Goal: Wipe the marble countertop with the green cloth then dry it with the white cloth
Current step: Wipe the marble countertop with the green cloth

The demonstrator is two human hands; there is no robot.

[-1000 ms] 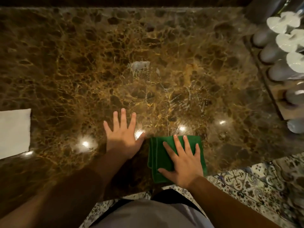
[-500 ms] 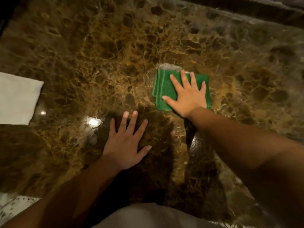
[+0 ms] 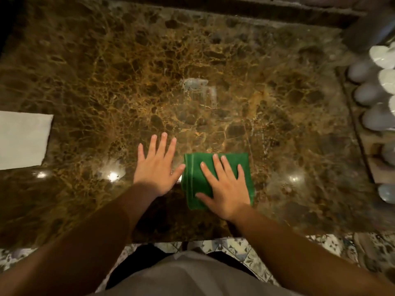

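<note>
Green folded cloth [image 3: 218, 180] lies flat on the brown veined marble desk [image 3: 192, 82], near the front edge, a little right of centre. Right hand [image 3: 224, 184] lies palm-down on it, fingers straight and spread, pressing, not curled round it. Left hand [image 3: 157, 167] is flat on the bare marble just beside the cloth's left edge, fingers splayed, holding nothing; thumb tip reaches the cloth's edge, contact unclear. So both grips are released and flat. White folded cloth [image 3: 22, 138] sits at the far left of the desk, well apart from both hands, partly cut off by the frame edge. Pale streaky patch shows on the marble beyond the hands. Row of white rounded objects [image 3: 369, 92] on a wooden tray [image 3: 372, 163] along the right edge; too blurred to identify. Patterned tile floor [image 3: 235, 248] shows below the desk's front edge.
</note>
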